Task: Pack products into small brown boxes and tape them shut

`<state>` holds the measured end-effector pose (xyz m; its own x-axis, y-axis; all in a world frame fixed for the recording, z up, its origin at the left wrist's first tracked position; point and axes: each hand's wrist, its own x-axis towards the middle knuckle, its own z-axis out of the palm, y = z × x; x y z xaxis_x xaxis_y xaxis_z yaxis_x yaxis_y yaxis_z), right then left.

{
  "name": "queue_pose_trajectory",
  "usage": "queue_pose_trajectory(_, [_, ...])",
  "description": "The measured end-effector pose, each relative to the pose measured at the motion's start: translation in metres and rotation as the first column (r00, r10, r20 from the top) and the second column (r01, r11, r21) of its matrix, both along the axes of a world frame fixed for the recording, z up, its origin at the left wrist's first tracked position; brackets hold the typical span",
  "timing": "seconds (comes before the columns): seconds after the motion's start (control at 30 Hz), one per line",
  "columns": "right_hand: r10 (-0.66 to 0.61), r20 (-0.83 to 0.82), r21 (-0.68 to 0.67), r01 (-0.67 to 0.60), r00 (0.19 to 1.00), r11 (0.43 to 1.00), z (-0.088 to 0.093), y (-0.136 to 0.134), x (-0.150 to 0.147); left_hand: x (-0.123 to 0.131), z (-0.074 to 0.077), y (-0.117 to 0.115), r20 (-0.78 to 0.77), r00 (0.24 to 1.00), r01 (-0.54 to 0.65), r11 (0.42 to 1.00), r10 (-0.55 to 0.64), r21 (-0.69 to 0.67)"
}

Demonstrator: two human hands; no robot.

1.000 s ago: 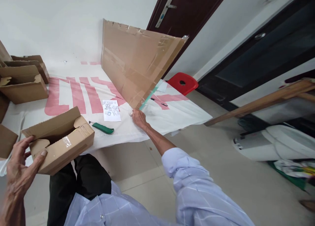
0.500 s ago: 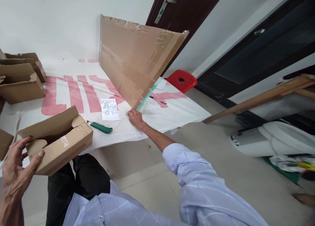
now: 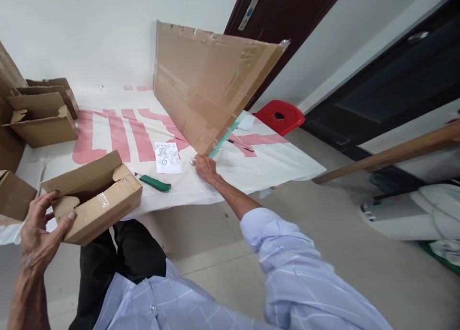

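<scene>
My left hand (image 3: 43, 229) grips the near left end of an open cardboard box (image 3: 104, 207), thumb on the front side and fingers behind. The box is tilted above the table's front edge. My right hand (image 3: 206, 168) is closed at the lower corner of a large cardboard sheet (image 3: 215, 80) that slants up from the table; a small pale thing shows by its fingers, too small to name. A green utility knife (image 3: 155, 182) and a white paper with drawings (image 3: 168, 158) lie between my hands.
Several open cardboard boxes (image 3: 46, 131) stand at the left on the cloth-covered table (image 3: 287, 162). A pen (image 3: 247, 149) lies right of the sheet. Behind it is a red stool (image 3: 282, 121). A wooden beam (image 3: 388, 152) slants at the right.
The view has shifted, so most things appear farther right. My left hand still holds the box, and my right hand stays closed by the sheet's lower corner.
</scene>
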<state>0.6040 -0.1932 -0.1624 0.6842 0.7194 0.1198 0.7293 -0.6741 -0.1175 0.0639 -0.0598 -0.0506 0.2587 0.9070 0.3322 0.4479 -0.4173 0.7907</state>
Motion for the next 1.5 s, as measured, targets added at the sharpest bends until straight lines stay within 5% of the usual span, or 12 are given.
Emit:
queue_pose_trajectory(0.3, [-0.069, 0.049, 0.113, 0.063, 0.996, 0.992, 0.031, -0.006, -0.011, -0.006, 0.017, -0.003, -0.083, 0.992, 0.087, 0.994, -0.092, -0.061])
queue_pose_trajectory(0.43, [0.092, 0.079, 0.311, -0.112, 0.993, 0.944, 0.049, 0.011, -0.042, -0.008, 0.021, 0.0, -0.213, 0.957, 0.18, 0.979, -0.198, -0.099])
queue_pose_trajectory(0.53, [0.436, 0.122, 0.511, -0.433, 0.892, 0.743, 0.069, 0.027, -0.094, -0.011, 0.021, 0.001, -0.259, 0.934, 0.23, 0.969, -0.246, -0.093])
queue_pose_trajectory(0.67, [0.819, 0.235, 0.527, -0.777, 0.523, 0.345, 0.099, 0.038, -0.18, -0.013, 0.021, -0.002, -0.278, 0.918, 0.269, 0.959, -0.284, -0.092])
queue_pose_trajectory(0.77, [0.916, 0.231, 0.375, -0.899, 0.327, 0.227, 0.115, 0.044, -0.222, -0.013, 0.022, -0.005, -0.275, 0.908, 0.296, 0.949, -0.315, -0.109])
queue_pose_trajectory(0.97, [0.878, 0.357, 0.267, -0.936, 0.318, 0.231, 0.118, 0.036, -0.245, -0.019, 0.02, -0.002, -0.157, 0.936, 0.286, 0.942, -0.314, -0.178])
queue_pose_trajectory(1.17, [0.808, 0.558, 0.278, -0.96, 0.188, 0.032, 0.1, -0.009, -0.259, -0.024, 0.017, -0.006, -0.151, 0.926, 0.316, 0.928, -0.347, -0.199])
queue_pose_trajectory(1.37, [0.931, 0.301, 0.403, -0.913, 0.205, 0.07, 0.109, 0.001, -0.258, -0.018, 0.017, -0.014, -0.24, 0.902, 0.321, 0.93, -0.358, -0.18])
queue_pose_trajectory(1.5, [0.977, 0.155, 0.326, -0.941, 0.149, 0.092, 0.118, 0.026, -0.259, -0.015, 0.018, -0.013, -0.303, 0.879, 0.327, 0.928, -0.368, -0.18])
